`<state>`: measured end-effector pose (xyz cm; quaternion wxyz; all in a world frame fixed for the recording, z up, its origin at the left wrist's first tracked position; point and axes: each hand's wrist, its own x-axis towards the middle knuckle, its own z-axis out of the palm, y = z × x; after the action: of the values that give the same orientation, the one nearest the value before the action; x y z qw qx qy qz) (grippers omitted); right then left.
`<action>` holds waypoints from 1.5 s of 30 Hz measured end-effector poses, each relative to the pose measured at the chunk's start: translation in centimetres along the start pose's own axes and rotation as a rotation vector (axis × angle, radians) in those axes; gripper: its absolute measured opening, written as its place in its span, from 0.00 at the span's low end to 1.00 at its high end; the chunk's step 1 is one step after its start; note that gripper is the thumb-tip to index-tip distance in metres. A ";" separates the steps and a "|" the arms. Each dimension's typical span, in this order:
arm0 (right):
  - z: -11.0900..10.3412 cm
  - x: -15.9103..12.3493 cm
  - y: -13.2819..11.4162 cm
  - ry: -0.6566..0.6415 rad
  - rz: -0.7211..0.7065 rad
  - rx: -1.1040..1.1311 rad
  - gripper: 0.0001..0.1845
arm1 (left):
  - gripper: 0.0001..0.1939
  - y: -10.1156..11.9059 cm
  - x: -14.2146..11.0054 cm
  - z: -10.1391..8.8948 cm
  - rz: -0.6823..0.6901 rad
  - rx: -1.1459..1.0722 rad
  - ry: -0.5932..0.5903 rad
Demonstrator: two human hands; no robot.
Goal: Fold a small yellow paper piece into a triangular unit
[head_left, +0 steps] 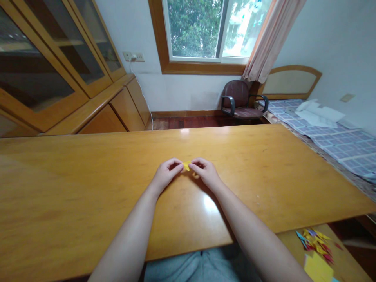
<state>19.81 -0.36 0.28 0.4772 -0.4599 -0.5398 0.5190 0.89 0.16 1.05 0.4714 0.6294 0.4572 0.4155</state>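
A small folded piece of yellow paper (186, 166) is held just above the wooden table (88, 188), at the middle of the head view. My left hand (168, 174) pinches its left side between thumb and fingers. On the opposite side, my right hand (205, 171) grips the paper the same way. Both fingertips cover the paper's ends, so its full shape is hidden.
At lower right, a lower surface holds a pile of colourful folded paper pieces (315, 243) and a stack of yellow paper sheets (319, 268). Beyond the table stand a chair (237, 98), a bed (337, 133) and a glass-door cabinet (79, 90).
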 end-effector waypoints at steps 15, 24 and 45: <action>0.1 -0.3 -0.6 0.074 -0.396 -0.323 0.04 | 0.11 -0.1 0.2 0.1 0.033 0.103 -0.026; 0.3 -0.5 -0.5 0.068 -0.383 -0.343 0.03 | 0.13 0.0 0.3 0.4 -0.070 -0.080 -0.035; 0.1 -0.1 -0.3 0.116 -0.280 -0.203 0.05 | 0.17 0.9 -0.3 1.9 -0.275 -0.376 -0.017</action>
<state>19.72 -0.49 0.56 0.5263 -0.4554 -0.6197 0.3628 2.83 -0.62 1.47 0.6363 0.4660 0.4492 0.4198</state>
